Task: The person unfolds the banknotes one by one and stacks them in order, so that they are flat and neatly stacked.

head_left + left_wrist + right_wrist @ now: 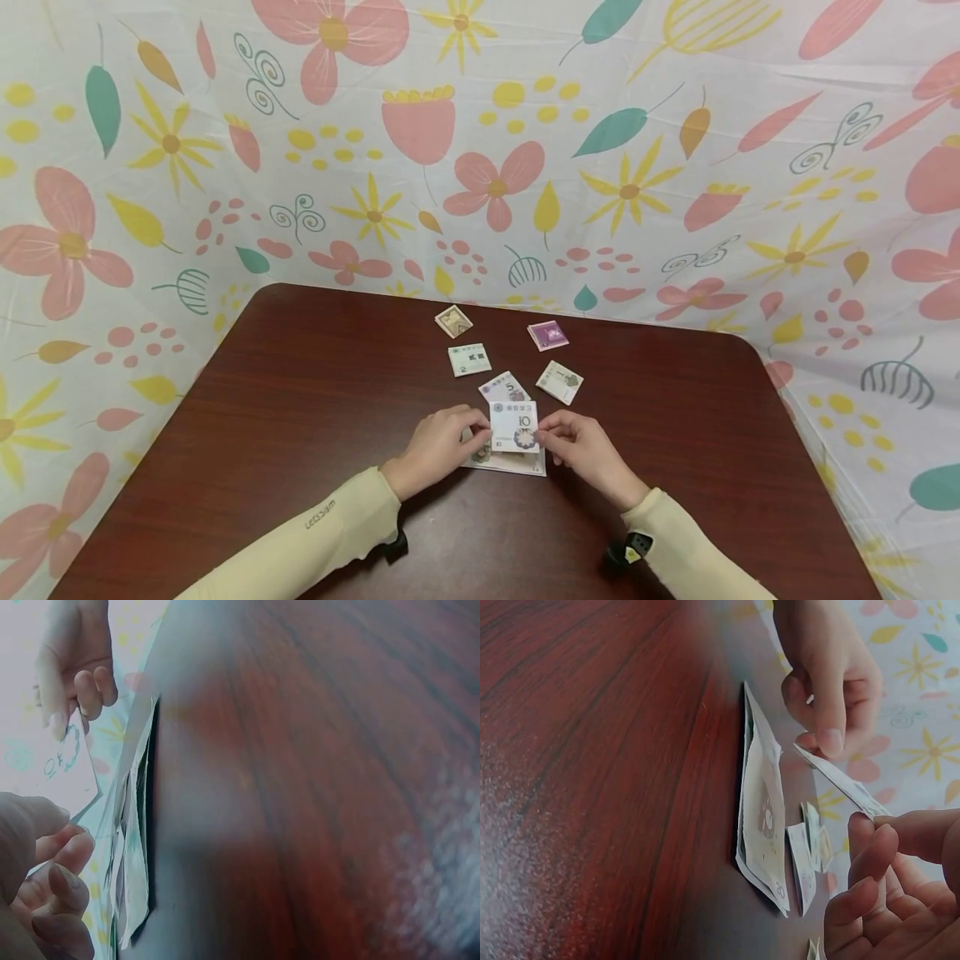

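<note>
A small folded paper note marked 10 (513, 425) is held up between both hands. My left hand (444, 446) pinches its left edge between thumb and fingers, while my right hand (588, 446) pinches the right edge. In the right wrist view the note (844, 780) appears nearly edge-on, raised off the table. Below it lies a larger folded note stack (517, 465), partly covered by the held note and the left hand. Just beyond, a note marked 5 (504, 387) lies on the table, its near edge overlapped by the held one.
Farther back on the dark wooden table (337, 367) lie a note marked 2 (469, 359), a note marked 1 (560, 382), a brown note (453, 322) and a purple note (548, 335). Behind the table hangs a flowered cloth (495, 192).
</note>
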A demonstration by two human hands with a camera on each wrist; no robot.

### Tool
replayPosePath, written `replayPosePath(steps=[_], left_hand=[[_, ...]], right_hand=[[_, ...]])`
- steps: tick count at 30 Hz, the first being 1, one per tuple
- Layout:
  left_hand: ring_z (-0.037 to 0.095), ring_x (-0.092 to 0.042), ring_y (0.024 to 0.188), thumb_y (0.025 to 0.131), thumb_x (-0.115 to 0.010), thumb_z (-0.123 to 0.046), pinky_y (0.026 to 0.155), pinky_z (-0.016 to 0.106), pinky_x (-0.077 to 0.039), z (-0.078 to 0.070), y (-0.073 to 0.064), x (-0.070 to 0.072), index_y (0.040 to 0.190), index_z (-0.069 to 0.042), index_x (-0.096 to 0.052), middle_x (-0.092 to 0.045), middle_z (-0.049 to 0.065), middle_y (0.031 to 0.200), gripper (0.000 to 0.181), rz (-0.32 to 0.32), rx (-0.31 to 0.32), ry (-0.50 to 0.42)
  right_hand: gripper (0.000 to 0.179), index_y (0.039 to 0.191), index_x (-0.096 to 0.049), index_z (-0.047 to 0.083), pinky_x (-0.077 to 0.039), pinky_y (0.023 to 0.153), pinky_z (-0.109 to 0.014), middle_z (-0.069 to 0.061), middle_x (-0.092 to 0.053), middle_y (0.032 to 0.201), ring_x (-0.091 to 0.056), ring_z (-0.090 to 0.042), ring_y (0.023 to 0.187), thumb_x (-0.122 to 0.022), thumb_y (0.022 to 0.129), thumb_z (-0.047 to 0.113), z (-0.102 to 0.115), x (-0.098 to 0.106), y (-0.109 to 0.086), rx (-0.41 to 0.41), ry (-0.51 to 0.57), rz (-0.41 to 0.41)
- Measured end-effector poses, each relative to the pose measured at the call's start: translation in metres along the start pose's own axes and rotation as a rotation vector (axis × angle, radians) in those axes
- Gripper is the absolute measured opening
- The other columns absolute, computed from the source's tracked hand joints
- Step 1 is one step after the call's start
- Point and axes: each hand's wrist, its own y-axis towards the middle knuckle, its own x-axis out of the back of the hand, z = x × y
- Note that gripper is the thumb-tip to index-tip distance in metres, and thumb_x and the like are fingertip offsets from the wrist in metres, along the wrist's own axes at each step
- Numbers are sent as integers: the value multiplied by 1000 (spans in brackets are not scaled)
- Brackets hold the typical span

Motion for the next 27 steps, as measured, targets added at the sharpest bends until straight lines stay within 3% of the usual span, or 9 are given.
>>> replayPosePath(steps=[10,20,27], left_hand=[[2,-54,65,97,-75,-23,59,26,-46,-3,0,0,92,-21,-76,-60,-11,80,6,-23,-4,2],[2,-58,69,95,-77,-24,62,25,-47,-5,0,1,91,-22,-74,-62,-13,82,6,-63,2,-39],[1,-57,68,94,-79,-18,64,24,-47,-6,0,4,92,-22,-75,-71,-11,87,5,-109,-6,-92]], right_hand=[[9,99,-71,2,-43,52,-24,-13,-65,71,-55,-12,56,-74,96,9,-2,-2,-1,9,7,0],[8,97,-70,2,-43,53,-23,-12,-69,76,-58,-20,58,-74,96,9,1,-4,-3,25,7,1],[9,97,-69,2,-44,54,-23,-13,-71,79,-59,-20,58,-74,96,9,3,-4,-3,44,21,2]])
